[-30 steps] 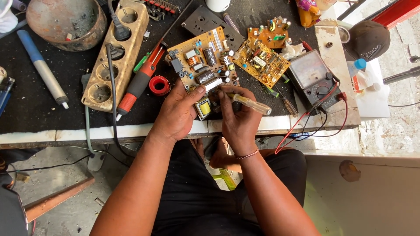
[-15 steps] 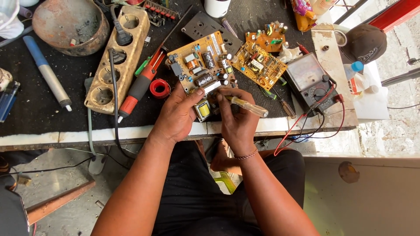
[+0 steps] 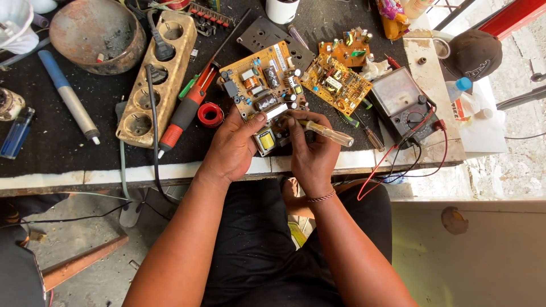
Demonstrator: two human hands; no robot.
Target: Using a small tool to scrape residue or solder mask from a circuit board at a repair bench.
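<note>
A tan circuit board (image 3: 263,94) crowded with capacitors and coils lies on the black bench mat. My left hand (image 3: 233,149) grips its near left edge, thumb resting beside a yellow transformer (image 3: 266,140). My right hand (image 3: 310,152) pinches a screwdriver with a clear yellowish handle (image 3: 330,134); its tip points left onto the board's near right part. The exact contact point is hidden by my fingers.
A second tan board (image 3: 335,82) and a smaller orange one (image 3: 348,52) lie to the right, beside an analogue multimeter (image 3: 405,105) with red and black leads. To the left: a red-handled tool (image 3: 187,108), a red solder reel (image 3: 210,114), a wooden socket strip (image 3: 156,74), a rusty bowl (image 3: 96,34).
Both hands and the board stay in the same grip; the view has only shifted slightly. The screwdriver tip stays on the board.
</note>
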